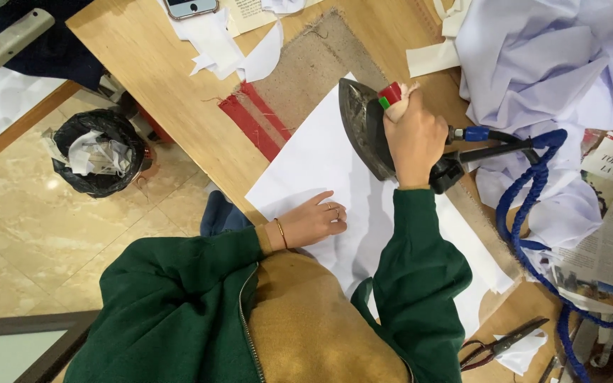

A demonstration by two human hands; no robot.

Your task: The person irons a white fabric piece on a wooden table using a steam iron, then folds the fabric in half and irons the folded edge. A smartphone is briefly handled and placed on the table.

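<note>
The right hand (414, 135) was closed around the handle of the iron (367, 128), its fingers wrapped tight, the soleplate resting on the white cloth (321, 159) spread over the worktop (172, 78) near its front edge. The left hand (313, 220) lay flat on the cloth, fingers loosely spread, holding nothing, pinning it near that edge. Pressing seemed in hand. A further pass would call for a steady glide with the cloth kept taut and the blue cord (526, 234) kept off it.
</note>
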